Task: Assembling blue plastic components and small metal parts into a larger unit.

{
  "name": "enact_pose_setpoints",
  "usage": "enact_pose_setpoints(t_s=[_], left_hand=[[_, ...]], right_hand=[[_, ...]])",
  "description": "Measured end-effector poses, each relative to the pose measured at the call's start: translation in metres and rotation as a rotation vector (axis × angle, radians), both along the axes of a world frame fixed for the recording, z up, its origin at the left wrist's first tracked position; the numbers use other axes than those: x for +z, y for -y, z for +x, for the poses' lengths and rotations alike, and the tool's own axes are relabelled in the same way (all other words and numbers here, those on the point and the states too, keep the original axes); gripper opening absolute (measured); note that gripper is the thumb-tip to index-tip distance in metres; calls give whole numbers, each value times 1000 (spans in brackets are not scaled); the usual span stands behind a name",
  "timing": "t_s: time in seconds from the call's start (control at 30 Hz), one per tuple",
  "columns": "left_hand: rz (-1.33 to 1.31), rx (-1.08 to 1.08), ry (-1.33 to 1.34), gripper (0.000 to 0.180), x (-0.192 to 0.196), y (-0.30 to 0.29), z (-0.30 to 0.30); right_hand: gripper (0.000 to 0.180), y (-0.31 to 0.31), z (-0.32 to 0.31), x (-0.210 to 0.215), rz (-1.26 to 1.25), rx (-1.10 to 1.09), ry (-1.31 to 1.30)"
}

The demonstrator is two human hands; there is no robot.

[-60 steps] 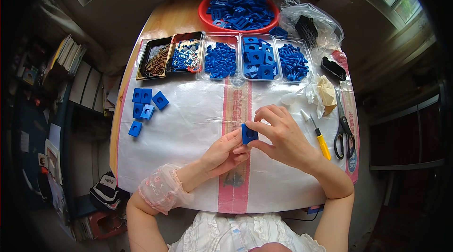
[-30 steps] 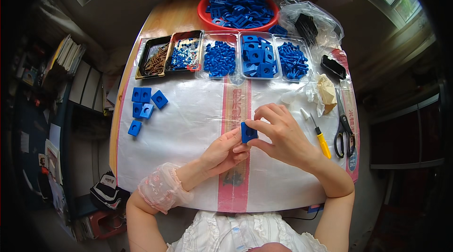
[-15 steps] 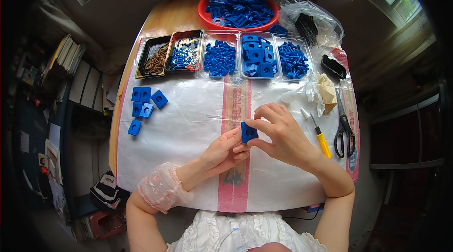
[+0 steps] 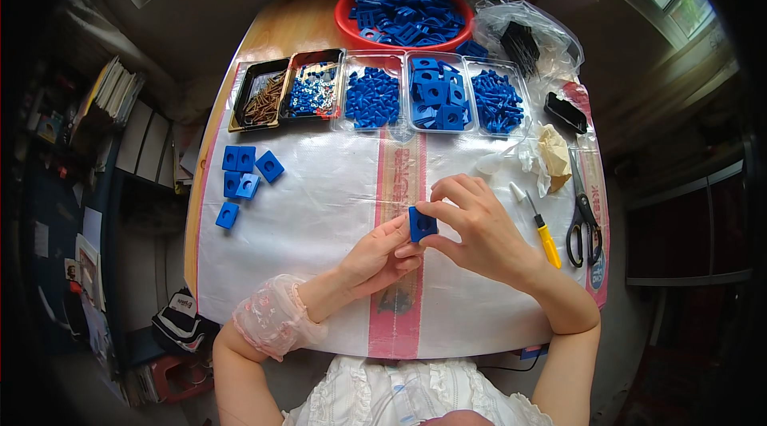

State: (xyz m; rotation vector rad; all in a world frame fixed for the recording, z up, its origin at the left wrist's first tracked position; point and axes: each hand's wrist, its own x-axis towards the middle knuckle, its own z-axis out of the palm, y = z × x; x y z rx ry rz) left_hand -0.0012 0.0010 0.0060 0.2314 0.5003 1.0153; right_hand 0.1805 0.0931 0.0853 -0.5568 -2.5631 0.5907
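Between my two hands, over the middle of the table, is a square blue plastic block (image 4: 422,224) with a round recess in its face. My left hand (image 4: 383,257) grips its left edge, fingers curled beneath. Fingertips and thumb of my right hand (image 4: 471,226) pinch it from the right side. Several similar blue blocks (image 4: 246,186) lie loose on the left of the table. Straight ahead, a clear tray of blue blocks (image 4: 435,94) stands between a tray of small blue cone-like pieces (image 4: 372,99) and a tray of slim blue pieces (image 4: 496,100).
At the back left are a black tray of brownish screws (image 4: 265,99) and a tray of small blue and silvery parts (image 4: 313,92). A red basin (image 4: 342,23) of blue parts sits behind. On the right lie a yellow-handled screwdriver (image 4: 548,242), scissors (image 4: 587,230) and crumpled paper (image 4: 553,156).
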Motion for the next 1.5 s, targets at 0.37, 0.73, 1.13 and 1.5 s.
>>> enact_pose_setpoints(t_s=[0.37, 0.73, 1.13, 1.5], left_hand=[[4, -3, 15, 22, -4, 0, -1], [-23, 11, 8, 23, -1, 0, 0], [-19, 22, 45, 32, -3, 1, 0], [117, 48, -320, 35, 3, 1, 4]], right_hand=[[35, -2, 1, -1, -4, 1, -8], [37, -2, 0, -1, -12, 3, -5], [38, -1, 1, -1, 0, 5, 14], [36, 0, 7, 7, 78, 10, 112]])
